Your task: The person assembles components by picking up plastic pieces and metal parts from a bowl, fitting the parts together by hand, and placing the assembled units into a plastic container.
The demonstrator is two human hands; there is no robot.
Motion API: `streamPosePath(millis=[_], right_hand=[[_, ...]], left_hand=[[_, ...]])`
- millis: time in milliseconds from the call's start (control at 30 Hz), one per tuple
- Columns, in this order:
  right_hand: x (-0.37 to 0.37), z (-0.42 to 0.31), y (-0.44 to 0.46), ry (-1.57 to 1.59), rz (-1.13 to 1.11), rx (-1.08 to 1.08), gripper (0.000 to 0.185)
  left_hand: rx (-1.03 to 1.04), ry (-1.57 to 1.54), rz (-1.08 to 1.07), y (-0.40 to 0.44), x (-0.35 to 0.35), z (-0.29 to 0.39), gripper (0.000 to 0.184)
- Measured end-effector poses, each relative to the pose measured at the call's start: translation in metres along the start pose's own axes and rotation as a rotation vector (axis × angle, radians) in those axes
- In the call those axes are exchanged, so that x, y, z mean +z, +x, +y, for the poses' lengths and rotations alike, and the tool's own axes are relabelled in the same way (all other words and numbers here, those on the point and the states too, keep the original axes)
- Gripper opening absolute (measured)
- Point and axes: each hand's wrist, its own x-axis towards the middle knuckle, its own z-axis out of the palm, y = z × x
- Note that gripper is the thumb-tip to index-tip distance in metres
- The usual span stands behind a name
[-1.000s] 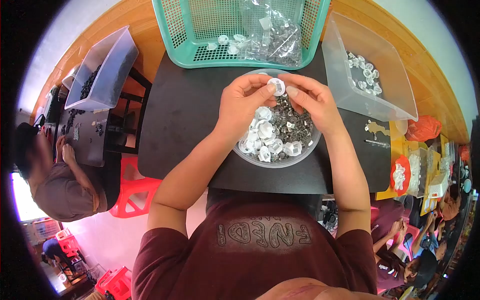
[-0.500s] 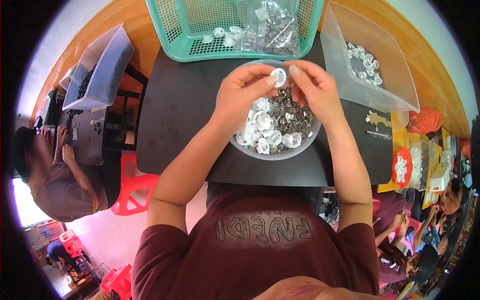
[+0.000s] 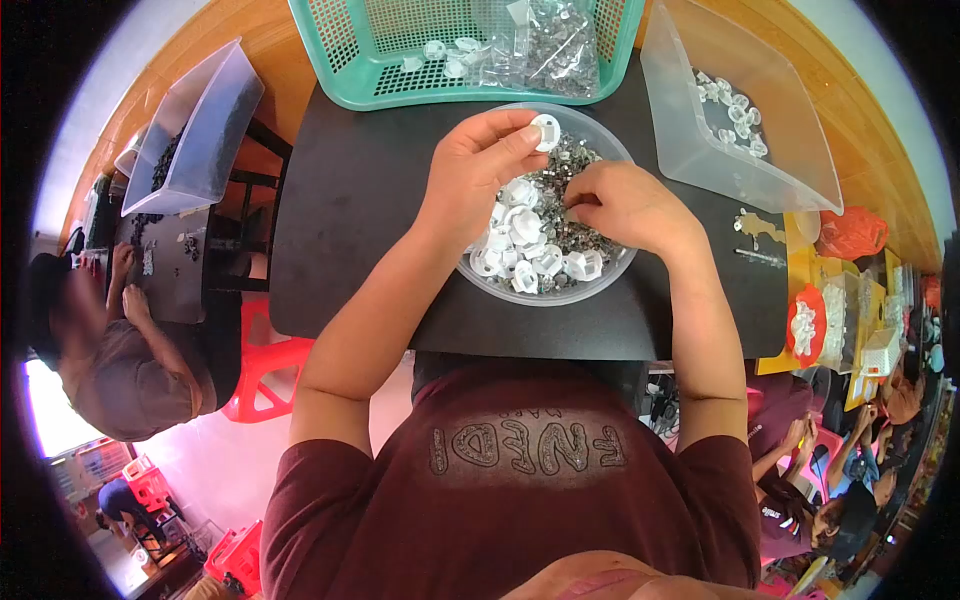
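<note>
My left hand (image 3: 478,165) pinches a round white plastic part (image 3: 546,132) between thumb and fingers, above the far side of a clear plastic bowl (image 3: 553,297). A slot or opening shows in the part's face. Lower and to the right, my right hand (image 3: 630,205) dips into the bowl with curled fingers, at a heap of small metal pieces (image 3: 570,160). Whatever its fingertips pinch is too small or hidden to make out. On the bowl's near left side lies a pile of white plastic parts (image 3: 522,228).
A green basket (image 3: 400,101) with bagged metal pieces and several white parts stands at the back. To the right is a clear bin (image 3: 790,180) holding clear or white parts. The dark table (image 3: 345,220) lies underneath. Another person (image 3: 135,370) sits at a table on the left.
My right hand has come away from the white part and moved down into the metal pieces. My left hand still holds the part, now slightly further left and higher.
</note>
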Motion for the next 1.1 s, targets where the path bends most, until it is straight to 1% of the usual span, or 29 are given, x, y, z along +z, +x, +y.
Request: streamPosePath(millis=[133,200,233,300,467,533,567,633,700,767,800,867,900,967,1000,1067,1100], right_hand=[[-0.003,-0.010,-0.002,0.010,0.000,0.067,0.017],[-0.004,-0.018,-0.003,-0.019,-0.018,0.166,0.016],[0.000,-0.019,-0.002,-0.021,-0.015,0.164,0.016],[0.008,-0.020,0.001,-0.133,0.061,0.176,0.015],[0.004,-0.021,0.002,-0.083,0.087,0.179,0.016],[0.000,-0.016,0.002,0.116,0.213,0.148,0.017],[-0.003,-0.015,0.001,0.114,0.212,0.147,0.017],[-0.012,-0.015,0.001,0.333,0.269,0.179,0.020],[-0.015,-0.017,0.000,0.378,0.286,0.207,0.018],[-0.011,-0.012,0.002,0.570,0.407,0.186,0.014],[-0.011,-0.013,0.002,0.568,0.408,0.184,0.014],[-0.008,-0.020,0.001,0.574,0.533,0.061,0.013],[-0.007,-0.021,0.001,0.573,0.535,0.060,0.013],[-0.003,-0.023,0.002,0.428,0.682,-0.124,0.012],[-0.004,-0.023,0.003,0.427,0.683,-0.124,0.012],[-0.004,-0.023,0.004,0.230,0.785,-0.303,0.011],[-0.003,-0.024,0.004,0.230,0.787,-0.303,0.011]], left_hand=[[-0.004,0.003,0.001,0.001,-0.002,-0.002,0.022],[-0.002,-0.002,-0.004,0.001,-0.003,-0.003,0.023],[0.001,-0.001,-0.006,0.001,-0.003,-0.002,0.023],[-0.010,-0.020,-0.003,0.001,-0.002,-0.001,0.024],[-0.032,-0.145,0.025,0.002,-0.002,0.002,0.022],[-0.034,-0.167,0.020,0.002,-0.003,0.001,0.022],[-0.034,-0.172,0.020,0.002,-0.003,0.001,0.022],[-0.031,-0.177,0.017,0.002,-0.003,0.002,0.022],[-0.045,-0.180,0.011,0.002,-0.002,0.002,0.022],[-0.043,-0.171,0.001,0.002,-0.003,0.002,0.021],[-0.044,-0.162,-0.009,0.002,-0.003,0.002,0.021],[-0.041,-0.141,-0.031,0.002,-0.004,0.000,0.022],[-0.041,-0.119,-0.051,0.001,-0.004,0.001,0.023],[-0.041,-0.132,-0.057,0.000,-0.002,0.002,0.021],[-0.043,-0.146,-0.060,-0.001,-0.001,0.002,0.019],[-0.040,-0.140,-0.092,-0.001,-0.001,0.001,0.019],[-0.037,-0.134,-0.123,-0.001,-0.002,0.000,0.019]])
